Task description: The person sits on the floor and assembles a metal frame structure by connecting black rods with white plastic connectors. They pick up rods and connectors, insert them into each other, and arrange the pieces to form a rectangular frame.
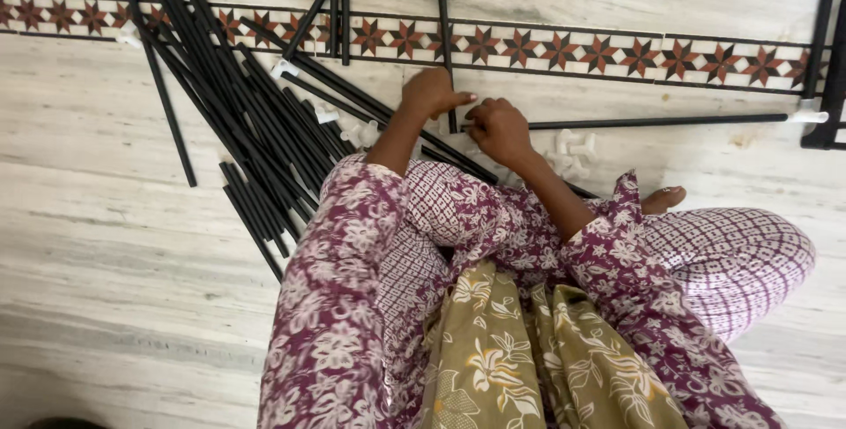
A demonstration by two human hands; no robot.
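Observation:
I sit on a marble floor in patterned purple clothes. My left hand (434, 92) is closed around a black rod (445, 37) that runs away from me toward the patterned border. My right hand (499, 129) grips the near end of a long black rod (661, 121) lying to the right, which ends in a white connector (808, 115). The two hands almost touch where the rods meet. What sits between the fingers at that joint is hidden.
A heap of several black rods (238, 103) spreads to my left, with white plastic connectors (328, 115) among them. More white connectors (571, 151) lie by my right hand. A black frame part (824, 50) stands at the right edge. My bare toes (663, 199) show beside my knee.

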